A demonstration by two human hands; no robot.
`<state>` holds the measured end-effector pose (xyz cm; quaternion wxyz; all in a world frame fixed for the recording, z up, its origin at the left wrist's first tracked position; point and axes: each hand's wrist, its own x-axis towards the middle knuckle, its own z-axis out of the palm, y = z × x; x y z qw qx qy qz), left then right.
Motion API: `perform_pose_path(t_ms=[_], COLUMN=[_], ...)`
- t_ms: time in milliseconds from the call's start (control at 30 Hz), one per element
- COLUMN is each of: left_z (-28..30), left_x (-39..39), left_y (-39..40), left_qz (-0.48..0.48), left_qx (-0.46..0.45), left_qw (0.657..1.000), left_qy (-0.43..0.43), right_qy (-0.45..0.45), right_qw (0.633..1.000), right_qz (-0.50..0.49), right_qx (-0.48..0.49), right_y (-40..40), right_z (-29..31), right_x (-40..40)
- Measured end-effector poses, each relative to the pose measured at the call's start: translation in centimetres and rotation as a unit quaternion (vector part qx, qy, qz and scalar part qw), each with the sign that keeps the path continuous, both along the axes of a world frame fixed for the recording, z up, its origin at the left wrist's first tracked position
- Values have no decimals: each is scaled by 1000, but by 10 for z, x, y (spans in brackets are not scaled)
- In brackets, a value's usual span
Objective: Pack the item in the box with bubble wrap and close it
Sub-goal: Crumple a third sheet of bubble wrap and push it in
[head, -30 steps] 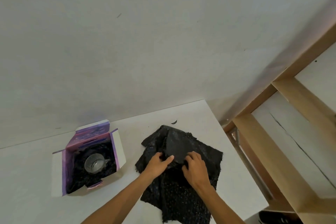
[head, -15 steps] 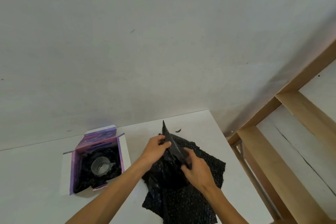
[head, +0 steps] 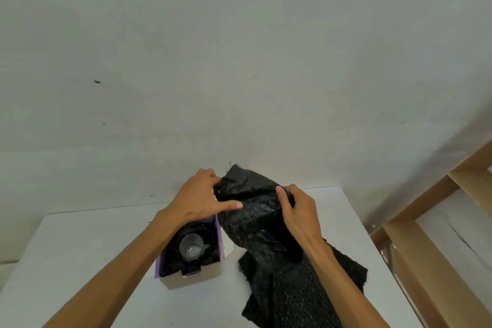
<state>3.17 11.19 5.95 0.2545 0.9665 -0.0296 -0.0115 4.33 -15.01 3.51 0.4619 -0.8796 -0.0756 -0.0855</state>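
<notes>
An open purple-lined box (head: 220, 237) stands on the white table (head: 80, 261). Inside it a clear glass mug (head: 192, 247) sits on black bubble wrap. A folded sheet of black bubble wrap (head: 253, 202) is lifted off the table, held at both ends above and right of the box. My left hand (head: 202, 200) grips its left end, over the box's far edge. My right hand (head: 299, 210) pinches its right end. More black bubble wrap (head: 298, 287) lies on the table under my right forearm.
A plain wall rises right behind the table. Wooden frame beams (head: 426, 221) stand close beyond the table's right edge. My left forearm crosses the table in front of the box.
Both hands have lifted a bubble wrap sheet up from the pile and carried it left toward the box. The view has shifted, so the box now appears nearer the middle.
</notes>
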Motion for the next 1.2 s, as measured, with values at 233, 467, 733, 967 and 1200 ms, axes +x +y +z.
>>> perform_pose_path(t_ms=[233,467,733,967,1200], left_z=[7,-17,-107,-160,-184], left_x=[-20,-44,-65,-61,-48], left_y=[46,102,126,113,99], left_qz=[94,193,89,-50,-96], left_qx=[-352,-273,-61,57,114], left_qw=[929,923,987,996,982], left_qy=[-64,-188,-115,40,115], right_qy=[114,19,57,138,142], right_qw=[977,996,943,829,793], right_qz=[163,90,237,292,271], right_qx=[-81,-12,-229,-457,-527], right_y=[61,102,157,174,186], right_z=[-12,-33,-96,-130,-115], right_x=[-6,2,-46,-52,-50])
